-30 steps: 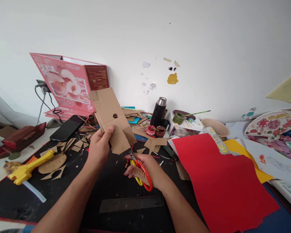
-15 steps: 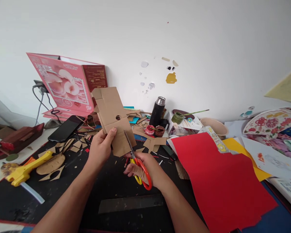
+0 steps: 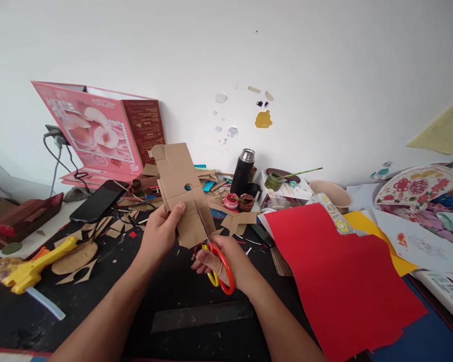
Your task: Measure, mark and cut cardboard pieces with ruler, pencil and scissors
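A folded piece of brown cardboard (image 3: 177, 171) with a small round hole is pinched in my left hand (image 3: 160, 229), thumb on its front face. My right hand (image 3: 226, 264) grips scissors (image 3: 223, 269) with one red and one yellow handle loop. Their blades are within the lower right part of the cardboard, where a slit runs upward from the lower edge. A narrow strip stands to the right of that slit. The cardboard is held up, tilted, above the black table mat (image 3: 136, 306).
A yellow glue gun (image 3: 41, 266), a phone (image 3: 98, 201) and cardboard scraps (image 3: 117, 229) lie left. Behind stand a pink box (image 3: 98, 130), a black flask (image 3: 243, 171) and paint jars (image 3: 231, 201). Red paper (image 3: 347, 281) covers the right; a clear strip (image 3: 202, 317) lies in front.
The scissor blades have closed further through the cardboard, and the slit is more open. The cardboard has shifted slightly right and down in view. The background has shifted slightly left.
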